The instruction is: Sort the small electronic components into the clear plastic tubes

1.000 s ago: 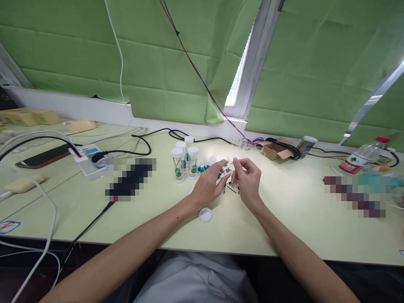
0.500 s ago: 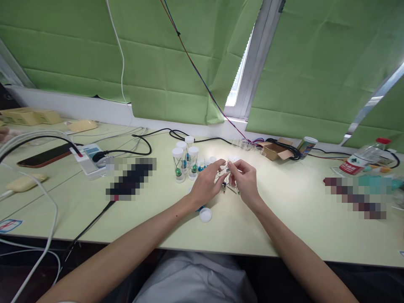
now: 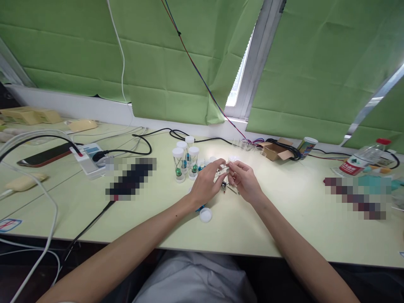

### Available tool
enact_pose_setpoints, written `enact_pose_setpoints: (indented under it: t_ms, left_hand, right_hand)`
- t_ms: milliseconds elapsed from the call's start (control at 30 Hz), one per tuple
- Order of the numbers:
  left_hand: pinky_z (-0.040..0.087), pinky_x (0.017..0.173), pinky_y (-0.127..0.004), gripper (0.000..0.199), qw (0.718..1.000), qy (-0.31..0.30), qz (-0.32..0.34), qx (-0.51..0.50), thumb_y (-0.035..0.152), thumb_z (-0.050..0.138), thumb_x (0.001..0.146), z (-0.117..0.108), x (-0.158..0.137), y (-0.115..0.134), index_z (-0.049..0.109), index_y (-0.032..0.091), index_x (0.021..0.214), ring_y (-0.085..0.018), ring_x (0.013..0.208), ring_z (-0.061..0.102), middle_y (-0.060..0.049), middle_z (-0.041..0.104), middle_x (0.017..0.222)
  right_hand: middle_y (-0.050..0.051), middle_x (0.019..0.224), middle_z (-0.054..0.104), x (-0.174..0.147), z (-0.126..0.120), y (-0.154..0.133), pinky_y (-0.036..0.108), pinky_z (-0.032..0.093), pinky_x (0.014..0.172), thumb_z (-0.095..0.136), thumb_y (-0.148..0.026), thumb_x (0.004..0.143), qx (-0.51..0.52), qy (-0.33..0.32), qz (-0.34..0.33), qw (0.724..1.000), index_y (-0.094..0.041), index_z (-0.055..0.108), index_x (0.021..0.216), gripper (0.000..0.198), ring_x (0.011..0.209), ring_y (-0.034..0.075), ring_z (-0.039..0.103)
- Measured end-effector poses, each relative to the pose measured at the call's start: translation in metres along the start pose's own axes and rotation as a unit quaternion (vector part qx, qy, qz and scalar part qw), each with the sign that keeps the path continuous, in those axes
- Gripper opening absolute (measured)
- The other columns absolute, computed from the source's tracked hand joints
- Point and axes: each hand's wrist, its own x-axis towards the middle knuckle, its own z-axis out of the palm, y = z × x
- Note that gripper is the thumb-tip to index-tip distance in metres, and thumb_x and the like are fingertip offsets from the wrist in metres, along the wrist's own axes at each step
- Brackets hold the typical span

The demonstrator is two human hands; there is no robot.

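My left hand [image 3: 206,183] and my right hand [image 3: 246,181] meet over the table, fingers curled and fingertips close together. Between them is a small metallic piece, too small to name; both hands seem to pinch it. Just below the fingers lie several small dark and metal parts [image 3: 224,185] on the tabletop. A round white cap [image 3: 205,215] rests nearer the edge, beside a blue part [image 3: 200,208] half hidden by my left wrist. Left of my hands stand several clear tubes with white caps [image 3: 178,164], holding green and blue pieces with thin leads.
A power strip [image 3: 91,160] with cables and a blurred dark object [image 3: 131,180] lie on the left. Clear cups [image 3: 244,145], an open cardboard box [image 3: 276,151] and a can [image 3: 307,147] stand at the back. At right are a water bottle [image 3: 362,158] and another blurred object [image 3: 355,198].
My right hand has turned slightly and its wrist has shifted a little to the right, fingertips still by the left ones. My left hand has hardly moved.
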Motion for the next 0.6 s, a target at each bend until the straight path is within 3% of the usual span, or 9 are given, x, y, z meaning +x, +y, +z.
enact_pose_setpoints:
  t_ms: [600]
  left_hand:
    - [0.055,0.079,-0.031,0.031,1.000,0.012,0.013,0.010,0.021,0.056,0.094,-0.0013,-0.0005,0.0011,0.050,0.020,0.125,-0.017,0.090,0.068,-0.009,0.070,0.110]
  right_hand:
    - [-0.008,0.045,0.048,0.0032,-0.0075,-0.0009,0.022,0.030,0.042,0.085,-0.043,0.067,-0.026,-0.028,0.000,0.999,-0.019,0.059,0.067,0.035,0.039,0.007,0.040]
